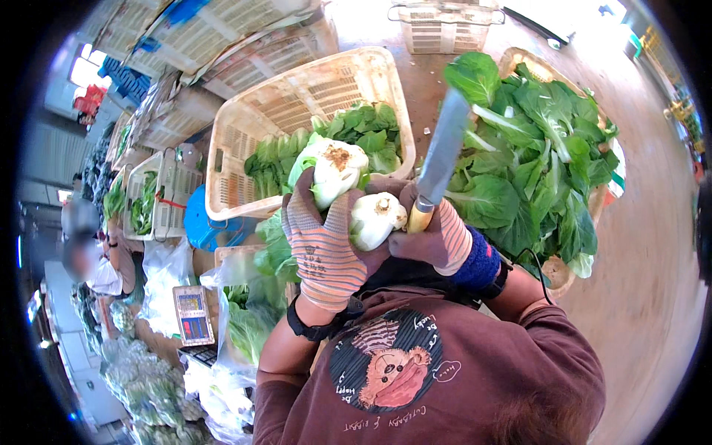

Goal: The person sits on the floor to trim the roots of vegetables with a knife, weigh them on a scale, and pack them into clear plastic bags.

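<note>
My left hand (pixel 324 248), in a striped work glove with dark fingertips, is closed around a head of bok choy (pixel 340 169) whose brown, rough root end faces up. A second bok choy head (pixel 374 219), with a paler cut base, sits between my two hands against the left palm. My right hand (pixel 443 236), gloved the same way, grips the wooden handle of a knife (pixel 443 152). Its broad blade points up and away, and the fingers are near the second head. The leaves of both heads are mostly hidden by my hands.
Ahead stands a cream plastic crate (pixel 311 85) partly filled with bok choy. At right, a basket (pixel 558 278) is heaped with loose leafy heads. A blue container (pixel 210 222), plastic bags (pixel 165 278) and a scale-like box (pixel 193 315) lie left. Another person (pixel 107 271) sits far left.
</note>
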`<state>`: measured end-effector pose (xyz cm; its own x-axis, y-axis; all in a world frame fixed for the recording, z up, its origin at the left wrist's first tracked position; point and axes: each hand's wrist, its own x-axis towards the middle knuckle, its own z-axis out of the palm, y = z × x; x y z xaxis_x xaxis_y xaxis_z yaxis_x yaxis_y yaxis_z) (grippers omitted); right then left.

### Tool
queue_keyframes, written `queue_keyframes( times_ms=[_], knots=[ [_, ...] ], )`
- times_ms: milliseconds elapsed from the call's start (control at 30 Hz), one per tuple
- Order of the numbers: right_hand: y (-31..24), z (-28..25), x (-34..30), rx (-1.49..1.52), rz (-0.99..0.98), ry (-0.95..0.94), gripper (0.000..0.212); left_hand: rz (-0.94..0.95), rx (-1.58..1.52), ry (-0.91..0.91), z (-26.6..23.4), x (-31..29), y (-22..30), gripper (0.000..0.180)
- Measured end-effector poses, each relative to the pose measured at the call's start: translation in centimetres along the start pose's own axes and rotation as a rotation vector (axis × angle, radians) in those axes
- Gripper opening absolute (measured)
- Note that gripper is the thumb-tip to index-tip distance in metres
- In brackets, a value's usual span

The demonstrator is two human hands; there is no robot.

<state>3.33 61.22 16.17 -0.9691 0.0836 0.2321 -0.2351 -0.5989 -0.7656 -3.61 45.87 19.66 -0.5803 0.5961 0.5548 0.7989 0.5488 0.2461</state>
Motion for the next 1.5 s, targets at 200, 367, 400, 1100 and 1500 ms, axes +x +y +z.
queue_keyframes(
  times_ms=[200, 367, 400, 1100, 1500],
  knots=[
    [1.3, 1.8, 0.7, -0.123, 0.112, 0.076, 0.010, -0.214, -0.448, -0.282, -4.5, -1.4, -1.5, 0.057],
    [3.8, 1.9, -0.3, 0.024, 0.237, 0.022, 0.028, -0.516, -0.676, -0.080, -6.3, -6.1, -5.3, 0.039],
    [4.2, 1.6, -0.8, 0.130, 0.137, 0.036, 0.028, -0.497, -0.729, 0.019, -7.4, -6.9, -6.3, 0.037],
    [-5.7, -8.4, -6.1, -0.113, -0.026, -0.015, 0.027, 0.055, -0.756, -0.535, -2.4, 1.3, 2.8, 0.063],
    [-10.2, -9.1, -8.7, -1.504, -0.314, 0.540, 0.031, -0.048, -0.796, -0.292, 8.5, 7.0, 9.8, 0.053]
  ],
)
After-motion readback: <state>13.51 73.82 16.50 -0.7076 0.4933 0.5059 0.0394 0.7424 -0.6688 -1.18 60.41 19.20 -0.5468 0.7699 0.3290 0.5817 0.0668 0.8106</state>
